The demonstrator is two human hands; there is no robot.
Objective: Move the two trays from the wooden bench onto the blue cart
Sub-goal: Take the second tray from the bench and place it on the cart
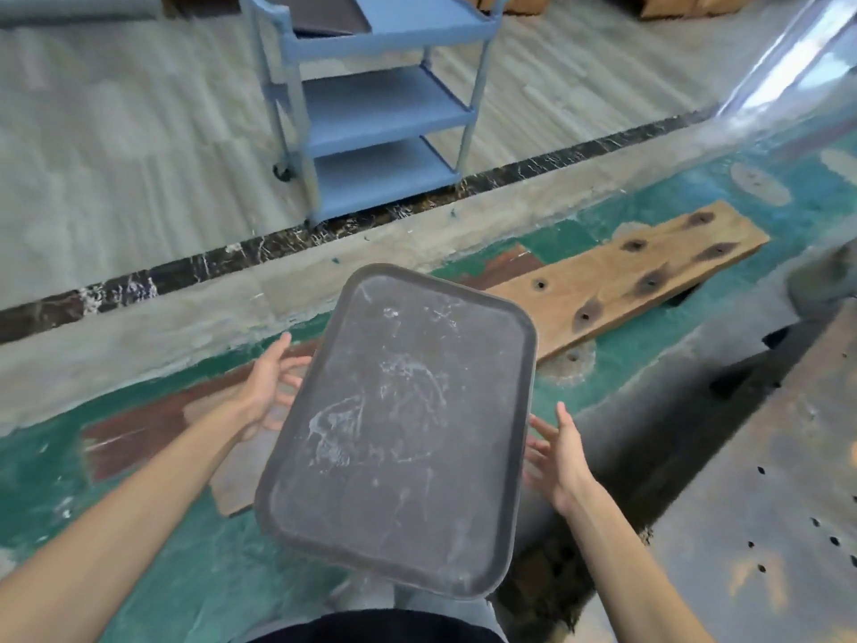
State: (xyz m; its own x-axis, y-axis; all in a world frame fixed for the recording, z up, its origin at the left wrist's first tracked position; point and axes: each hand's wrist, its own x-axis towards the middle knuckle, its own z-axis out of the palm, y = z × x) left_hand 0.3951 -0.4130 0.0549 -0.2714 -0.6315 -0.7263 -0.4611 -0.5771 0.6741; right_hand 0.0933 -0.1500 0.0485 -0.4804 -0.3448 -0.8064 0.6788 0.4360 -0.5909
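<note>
A dark grey tray (399, 433) with white scuff marks hangs in the air in front of me, tilted with its long side pointing away. My left hand (271, 387) holds its left edge, fingers under the rim. My right hand (559, 457) supports the right edge from below in the same way. The wooden bench (626, 276), a plank with dark knot holes, lies low behind and to the right of the tray. The blue cart (385, 109), with three shelves, stands farther off across the floor. A second dark tray (324, 11) lies on its top shelf.
A black marble strip (139, 285) and a concrete step run across the floor between me and the cart. Worn green paint covers the ground around the bench. A rusty perforated metal surface (765, 480) stands close on the right. Brown boxes (672, 4) sit at the far back.
</note>
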